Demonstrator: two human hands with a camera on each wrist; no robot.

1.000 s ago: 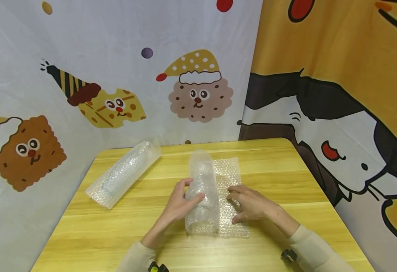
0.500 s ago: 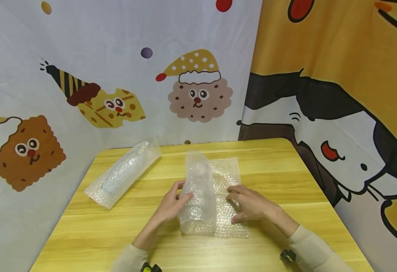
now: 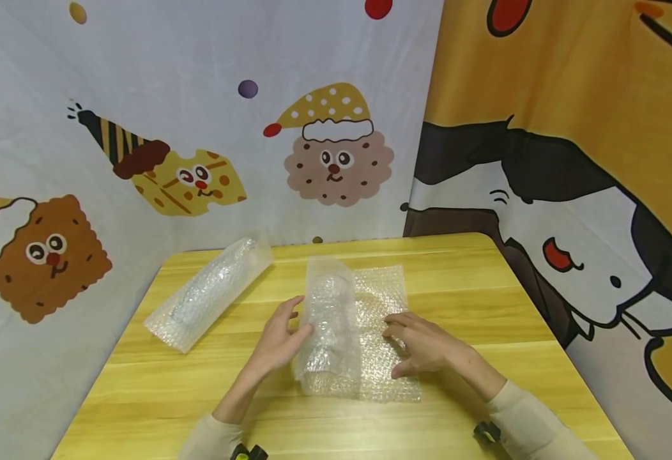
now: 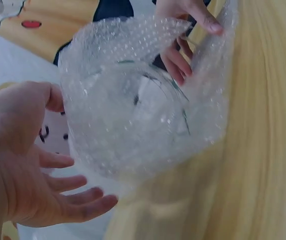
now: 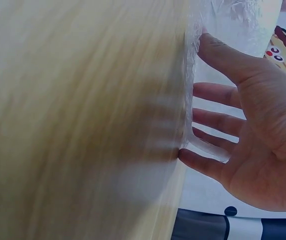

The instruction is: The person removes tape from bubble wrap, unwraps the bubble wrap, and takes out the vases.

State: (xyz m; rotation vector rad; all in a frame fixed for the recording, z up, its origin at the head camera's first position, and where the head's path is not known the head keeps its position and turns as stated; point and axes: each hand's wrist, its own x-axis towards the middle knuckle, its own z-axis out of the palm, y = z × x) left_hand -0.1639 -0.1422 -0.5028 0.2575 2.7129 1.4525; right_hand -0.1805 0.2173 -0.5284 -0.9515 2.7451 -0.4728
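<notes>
A clear, round-rimmed object [image 4: 133, 100], its kind hard to tell through the plastic, lies rolled in bubble wrap [image 3: 330, 326] in the middle of the table. From the roll's right side a flat flap of the wrap [image 3: 379, 294] spreads over the wood. My left hand [image 3: 278, 342] is at the roll's left side, thumb against or very near it and fingers spread. With its fingertips, my right hand [image 3: 425, 344] rests on the flap; the right wrist view shows those fingers [image 5: 215, 120] along the wrap's edge.
Another bubble-wrapped bundle [image 3: 212, 294] lies slantwise on the table's left side. The wooden table [image 3: 485, 287] backs onto a white printed curtain [image 3: 198, 64], with an orange one [image 3: 589, 83] at the right.
The roll has shifted left and turned a little, laying more flat wrap bare. My left hand has moved left as well, while the right hand stays in place.
</notes>
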